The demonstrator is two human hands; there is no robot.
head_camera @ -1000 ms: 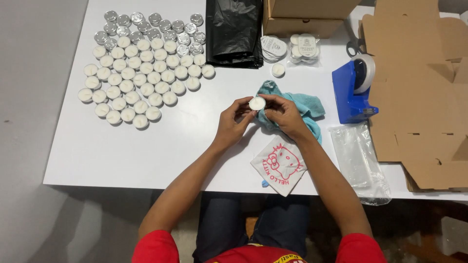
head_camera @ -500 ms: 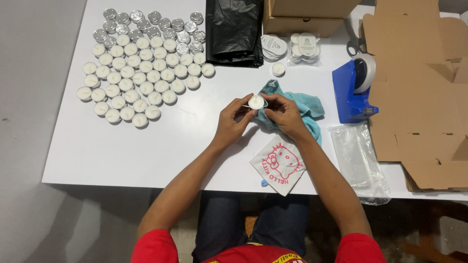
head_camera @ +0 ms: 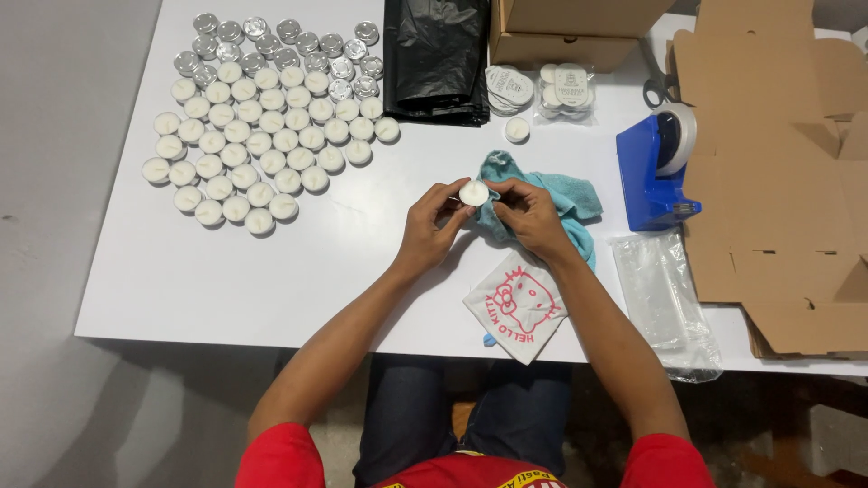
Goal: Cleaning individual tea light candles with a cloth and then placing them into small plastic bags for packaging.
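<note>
Item held: one white tealight (head_camera: 473, 192), pinched between the fingertips of both hands above the white table (head_camera: 362, 262).

Left hand (head_camera: 432, 230): fingers closed on the tealight's left edge.

Right hand (head_camera: 529, 217): fingers closed on the tealight's right edge, with a teal cloth (head_camera: 565, 201) bunched under and behind this hand.

Left of the grip, well apart: tealights (head_camera: 258, 154) laid in rows, with empty metal cups (head_camera: 289, 45) at their far end.

Beyond the grip: a black bag (head_camera: 437, 59), a lone tealight (head_camera: 517, 129), two clear packs (head_camera: 542, 89) and a cardboard box (head_camera: 579, 27).

Right of the grip: a blue tape dispenser (head_camera: 655, 172), flat cardboard (head_camera: 778, 181) and a clear plastic bag (head_camera: 665, 298).

Near side of the grip, just beside the right wrist: a white printed pouch (head_camera: 515, 305).
</note>
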